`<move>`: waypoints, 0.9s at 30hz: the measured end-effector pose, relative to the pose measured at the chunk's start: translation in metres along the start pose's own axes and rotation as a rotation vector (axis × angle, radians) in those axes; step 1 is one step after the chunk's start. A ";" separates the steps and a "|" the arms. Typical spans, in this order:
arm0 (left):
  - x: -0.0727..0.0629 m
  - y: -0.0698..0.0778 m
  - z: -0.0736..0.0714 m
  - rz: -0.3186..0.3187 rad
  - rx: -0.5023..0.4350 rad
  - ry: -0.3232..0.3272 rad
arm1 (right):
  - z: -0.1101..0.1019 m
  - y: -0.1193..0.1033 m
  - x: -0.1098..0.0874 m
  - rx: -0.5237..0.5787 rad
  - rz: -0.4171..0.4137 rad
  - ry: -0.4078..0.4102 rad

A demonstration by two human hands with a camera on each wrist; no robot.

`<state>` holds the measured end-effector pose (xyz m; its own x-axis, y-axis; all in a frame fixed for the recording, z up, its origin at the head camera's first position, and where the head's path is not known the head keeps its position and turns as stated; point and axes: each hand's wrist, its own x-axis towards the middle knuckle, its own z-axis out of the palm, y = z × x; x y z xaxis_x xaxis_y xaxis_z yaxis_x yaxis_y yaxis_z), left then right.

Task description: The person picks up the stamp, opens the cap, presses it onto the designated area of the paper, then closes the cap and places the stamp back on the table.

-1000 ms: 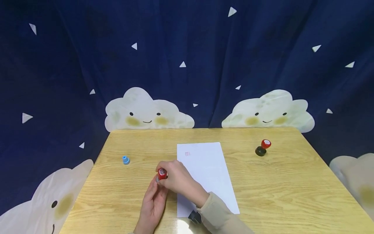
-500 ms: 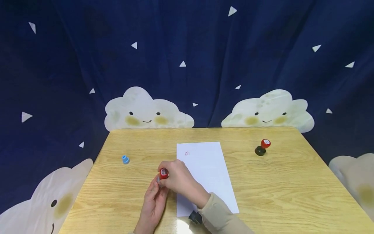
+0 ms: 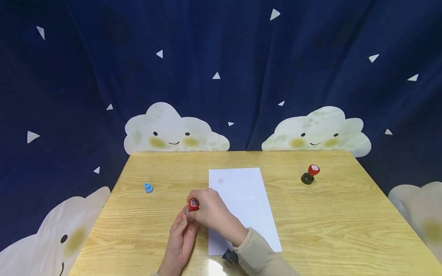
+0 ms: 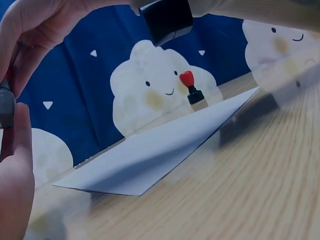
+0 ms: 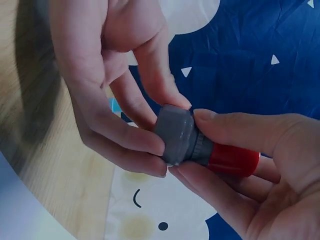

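Both hands meet over the left edge of a white sheet of paper, around a self-inking stamp with a red handle. My right hand grips the red handle from above, thumb near its ribbed grey collar. Thumb and fingers of my left hand pinch the squarish grey cap at the stamp's other end. In the right wrist view, cap and handle lie in one line, joined at the collar. The stamping face is hidden. A small red imprint shows near the paper's top left.
A second stamp, red-handled with a black base, stands at the back right of the wooden table. A small light-blue cone-shaped piece stands at the left. Behind the table hangs a dark blue curtain with clouds.
Over the last second the hands and the stamp have shifted very slightly right, both hands keeping their hold. The other objects stay in place.
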<state>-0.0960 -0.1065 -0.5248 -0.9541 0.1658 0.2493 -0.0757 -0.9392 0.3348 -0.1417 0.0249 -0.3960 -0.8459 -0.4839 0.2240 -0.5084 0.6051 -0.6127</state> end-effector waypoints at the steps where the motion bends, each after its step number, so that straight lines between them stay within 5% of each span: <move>1: 0.000 0.000 0.000 0.000 0.005 0.000 | -0.001 0.000 0.000 -0.002 0.000 0.002; 27: -0.001 0.000 0.003 -0.043 -0.048 -0.050 | -0.013 -0.003 -0.003 0.032 0.006 -0.081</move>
<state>-0.0945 -0.1056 -0.5227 -0.9340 0.2196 0.2817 -0.1310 -0.9443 0.3020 -0.1394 0.0322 -0.3851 -0.8323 -0.5311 0.1588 -0.4970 0.5880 -0.6381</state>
